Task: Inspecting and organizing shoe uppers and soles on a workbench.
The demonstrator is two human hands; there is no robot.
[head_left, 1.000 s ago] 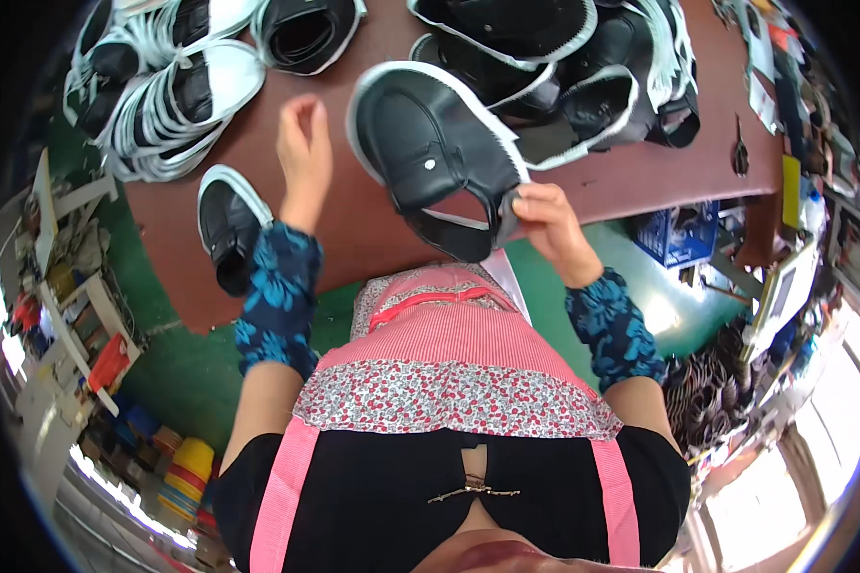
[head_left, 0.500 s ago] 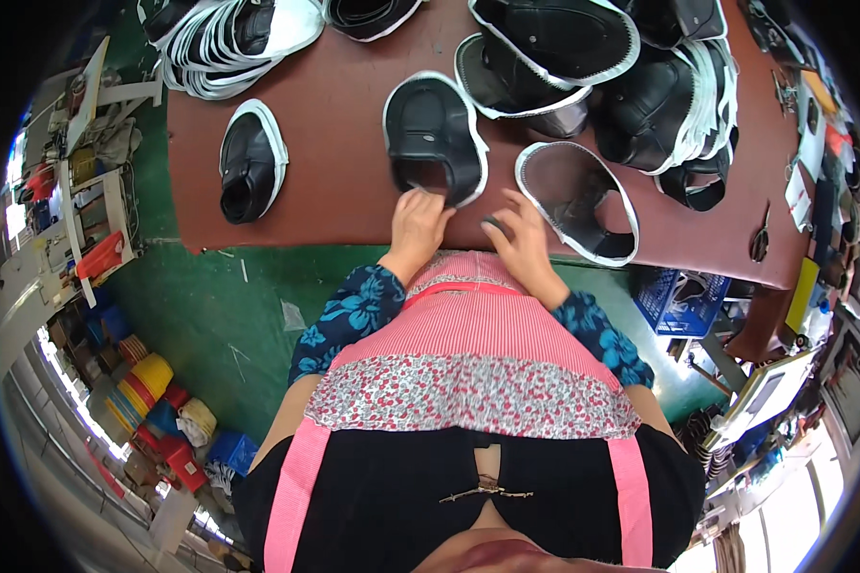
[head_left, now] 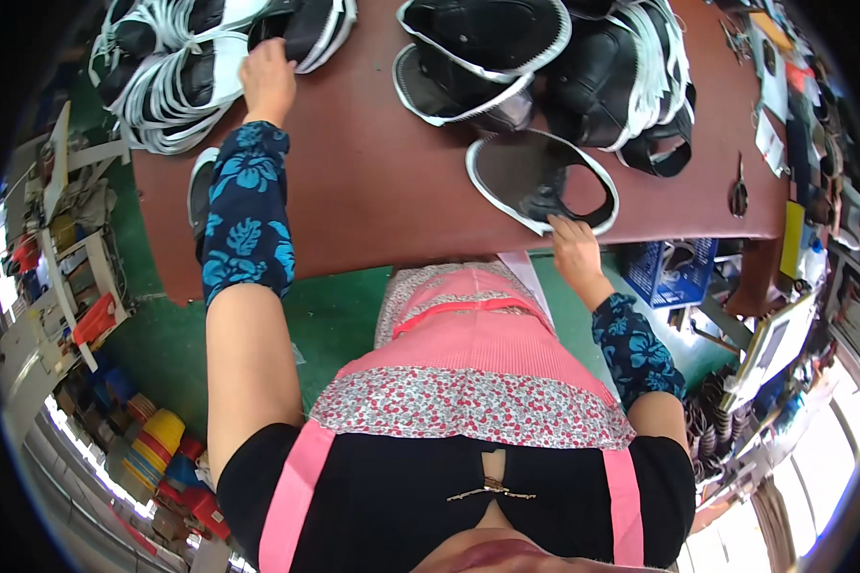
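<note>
Two reaches, one near, one far

Nearest, the right hand (head_left: 575,246) pinched the rim of a shoe upper (head_left: 526,170) near the front edge of the worktop (head_left: 382,181); a careless tug could have dropped it. Farther off, the left hand (head_left: 268,81) touched a black upper (head_left: 308,27); whether it gripped could not be told. Snagged edging might have disturbed the adjacent stack (head_left: 183,91).

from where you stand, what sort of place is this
Probably a shoe-making workshop: black, white-edged shoe uppers lie in piles on a reddish-brown worktable, with a pair of scissors toward its right end.
</note>
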